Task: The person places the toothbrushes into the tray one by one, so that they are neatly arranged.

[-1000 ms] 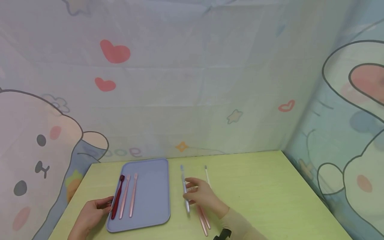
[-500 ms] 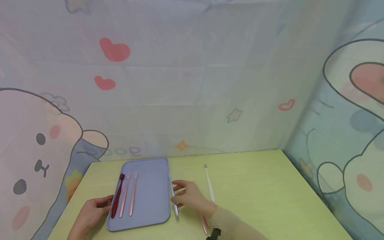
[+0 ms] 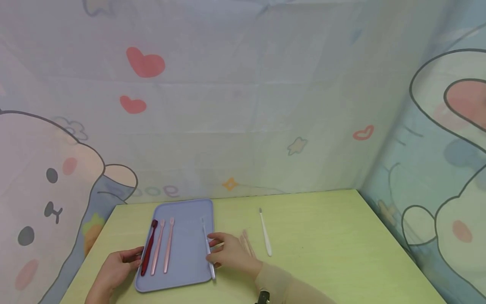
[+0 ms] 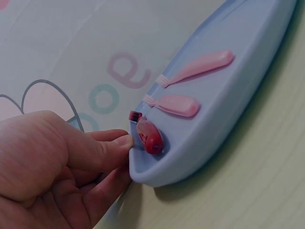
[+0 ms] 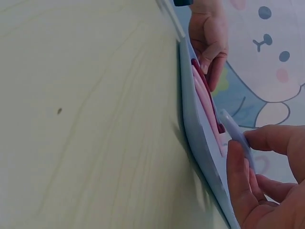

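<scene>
Where the left hand (image 3: pixel 114 271) meets the left edge of the lavender-blue tray (image 3: pixel 187 240), its thumb and fingers pinch the rim. Just to the right of these fingers, inside the tray, lies a dark red toothbrush (image 3: pixel 149 251), its bristle end pointing away from the person. Farther right of the left fingers come a first pink toothbrush (image 3: pixel 157 249) and then a second pink toothbrush (image 3: pixel 168 246), both in the tray, apart from each other, with their heads also at the far end.

Over the right side of the tray, the fingers of the right hand (image 3: pixel 233 255) hold a pale blue toothbrush (image 3: pixel 207 248), pinched narrowly against the thumb. Its head runs out past these fingers toward the far side, and its handle end comes out on their near side, by the tray's right edge; whether it touches the tray cannot be told.

Behind the right fingers, partly hidden by the hand, are two slim pale pink stems (image 3: pixel 248 244). Farther to the right of those fingers, well apart from them, a white toothbrush (image 3: pixel 265 234) lies on the yellow-green table (image 3: pixel 322 236), head away from the person.
</scene>
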The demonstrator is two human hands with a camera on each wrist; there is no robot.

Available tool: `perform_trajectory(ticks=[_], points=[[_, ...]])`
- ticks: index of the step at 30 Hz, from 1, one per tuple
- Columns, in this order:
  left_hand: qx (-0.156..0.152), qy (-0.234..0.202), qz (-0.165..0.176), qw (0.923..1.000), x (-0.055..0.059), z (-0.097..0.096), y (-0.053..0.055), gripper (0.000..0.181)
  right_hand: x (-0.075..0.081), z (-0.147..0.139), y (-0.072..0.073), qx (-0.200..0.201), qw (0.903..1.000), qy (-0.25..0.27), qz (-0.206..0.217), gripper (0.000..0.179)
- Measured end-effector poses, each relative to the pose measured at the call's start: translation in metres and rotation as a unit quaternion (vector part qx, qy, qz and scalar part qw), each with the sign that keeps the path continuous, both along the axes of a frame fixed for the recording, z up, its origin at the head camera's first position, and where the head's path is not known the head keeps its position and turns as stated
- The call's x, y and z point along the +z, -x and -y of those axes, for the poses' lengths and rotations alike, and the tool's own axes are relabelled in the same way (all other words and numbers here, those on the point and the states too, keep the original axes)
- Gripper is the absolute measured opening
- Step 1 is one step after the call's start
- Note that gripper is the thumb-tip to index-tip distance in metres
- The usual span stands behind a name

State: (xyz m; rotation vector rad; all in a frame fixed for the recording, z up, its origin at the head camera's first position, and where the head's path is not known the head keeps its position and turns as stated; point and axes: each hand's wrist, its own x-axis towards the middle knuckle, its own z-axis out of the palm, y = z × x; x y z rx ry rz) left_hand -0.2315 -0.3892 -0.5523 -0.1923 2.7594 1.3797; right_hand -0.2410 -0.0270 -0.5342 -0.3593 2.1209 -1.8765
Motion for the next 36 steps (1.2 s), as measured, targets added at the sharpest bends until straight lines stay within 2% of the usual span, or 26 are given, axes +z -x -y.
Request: perform_trajectory(ticks=[5,10,26,36], points=[[0.000,0.000,-0.005,1.0000,0.000,0.000,-0.001,0.043,-0.004,0.010,0.000,-0.003,1.0000,-0.001,0.006,0.065],[0.001,-0.008,-0.006,0.9999,-0.001,-0.001,-0.001,0.043,-0.009,0.017,0.001,-0.003,1.0000,-0.006,-0.005,0.066],[0.008,-0.009,-0.002,0.9999,-0.002,0.000,0.000,0.044,-0.011,0.041,0.007,0.008,0.9999,-0.007,-0.011,0.066],[0.005,-0.005,0.000,1.0000,-0.001,0.000,0.001,0.044,-0.008,0.066,0.012,-0.027,0.9996,-0.002,-0.010,0.064]])
